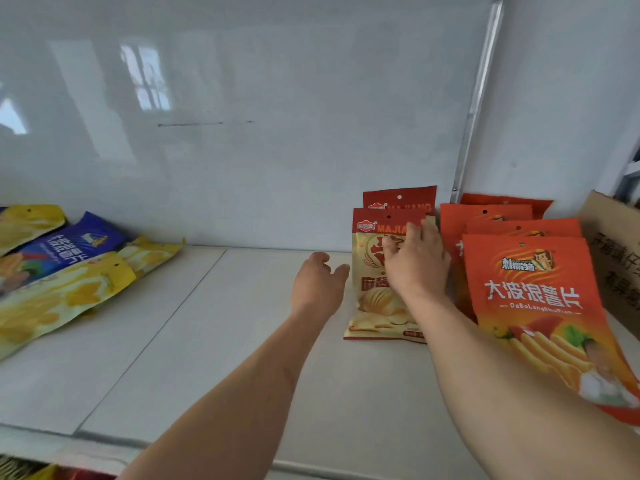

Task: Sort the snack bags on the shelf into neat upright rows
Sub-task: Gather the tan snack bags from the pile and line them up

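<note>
On the white shelf two red-and-cream snack bags stand upright, one behind the other. My right hand presses flat against the front cream bag, fingers spread over its upper right part. The rear one shows only its red top. My left hand hovers just left of the front bag, fingers loosely curled, holding nothing. To the right stands a row of several orange bags, the nearest orange bag leaning forward. At the far left yellow bags and a blue bag lie flat in a heap.
A brown cardboard box stands at the far right beside the orange bags. A glossy white back wall closes the shelf, with a metal upright at its right. More packets show below the shelf's front edge.
</note>
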`<state>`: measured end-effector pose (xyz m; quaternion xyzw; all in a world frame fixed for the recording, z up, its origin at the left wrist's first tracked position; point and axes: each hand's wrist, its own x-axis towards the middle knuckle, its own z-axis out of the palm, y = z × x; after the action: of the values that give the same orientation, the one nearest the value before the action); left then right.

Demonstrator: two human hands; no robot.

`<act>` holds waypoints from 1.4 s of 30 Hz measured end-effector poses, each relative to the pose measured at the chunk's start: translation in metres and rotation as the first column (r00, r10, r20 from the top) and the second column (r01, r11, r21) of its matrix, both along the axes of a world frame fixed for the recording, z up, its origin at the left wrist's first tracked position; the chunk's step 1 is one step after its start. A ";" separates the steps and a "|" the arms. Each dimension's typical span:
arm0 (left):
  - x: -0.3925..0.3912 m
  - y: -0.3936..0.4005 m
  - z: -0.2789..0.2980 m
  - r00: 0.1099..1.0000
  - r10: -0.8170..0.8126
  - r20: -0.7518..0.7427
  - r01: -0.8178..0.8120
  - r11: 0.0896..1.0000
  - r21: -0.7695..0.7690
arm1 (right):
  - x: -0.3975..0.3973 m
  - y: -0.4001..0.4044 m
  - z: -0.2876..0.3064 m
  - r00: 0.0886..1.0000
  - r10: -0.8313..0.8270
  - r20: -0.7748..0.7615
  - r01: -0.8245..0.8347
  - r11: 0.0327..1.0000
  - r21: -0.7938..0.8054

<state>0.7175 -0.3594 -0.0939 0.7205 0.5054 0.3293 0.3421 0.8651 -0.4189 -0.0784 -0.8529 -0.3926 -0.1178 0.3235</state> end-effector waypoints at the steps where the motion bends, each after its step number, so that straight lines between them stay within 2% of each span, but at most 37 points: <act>1: -0.011 0.003 0.000 0.996 0.014 -0.091 -0.007 0.997 0.081 | -0.007 0.003 0.002 0.998 0.034 0.059 -0.033 0.999 -0.022; 3: -0.038 0.009 0.000 0.966 0.060 -0.253 0.005 0.968 0.252 | -0.027 0.011 0.005 0.977 0.129 0.170 -0.122 0.991 -0.053; 6: -0.086 0.021 0.001 0.899 0.141 -0.415 0.080 0.878 0.472 | -0.071 0.025 0.004 0.915 0.287 0.282 -0.261 0.957 -0.129; 9: -0.143 0.035 0.004 0.834 0.220 -0.506 0.131 0.811 0.570 | -0.125 0.040 -0.003 0.853 0.406 0.329 -0.362 0.913 -0.189; 12: -0.205 0.048 0.008 0.778 0.280 -0.562 0.162 0.775 0.611 | -0.183 0.057 -0.008 0.828 0.453 0.330 -0.405 0.890 -0.208; 23: -0.404 0.093 0.026 0.753 0.379 -0.538 0.094 0.747 0.658 | -0.388 0.120 0.006 0.784 0.545 0.296 -0.502 0.838 -0.215; 27: -0.459 0.119 0.027 0.768 0.428 -0.477 0.008 0.738 0.675 | -0.441 0.149 0.014 0.772 0.592 0.234 -0.562 0.806 -0.183; 31: -0.510 0.145 0.031 0.802 0.482 -0.352 -0.107 0.695 0.711 | -0.494 0.188 0.018 0.765 0.630 0.133 -0.616 0.776 -0.134; 33: -0.537 0.163 0.030 0.801 0.515 -0.306 -0.194 0.706 0.681 | -0.522 0.209 0.018 0.748 0.663 0.043 -0.659 0.748 -0.072; 35: -0.561 0.183 0.028 0.778 0.574 -0.254 -0.345 0.729 0.591 | -0.550 0.230 0.016 0.721 0.691 -0.052 -0.692 0.721 -0.021; 37: -0.583 0.203 0.024 0.752 0.640 -0.160 -0.503 0.713 0.489 | -0.576 0.252 0.015 0.695 0.704 -0.146 -0.712 0.702 -0.002; 39: -0.602 0.220 0.018 0.724 0.681 -0.107 -0.621 0.711 0.330 | -0.599 0.271 0.014 0.698 0.680 -0.225 -0.702 0.711 -0.028; 42: -0.630 0.242 0.007 0.705 0.700 -0.109 -0.690 0.714 0.119 | -0.626 0.297 0.011 0.769 0.581 -0.268 -0.631 0.758 -0.166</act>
<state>0.0877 -0.1172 -0.0868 0.5103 0.7516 0.3973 0.1296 0.2388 -0.1217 -0.0678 -0.7194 -0.6251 0.1296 0.2736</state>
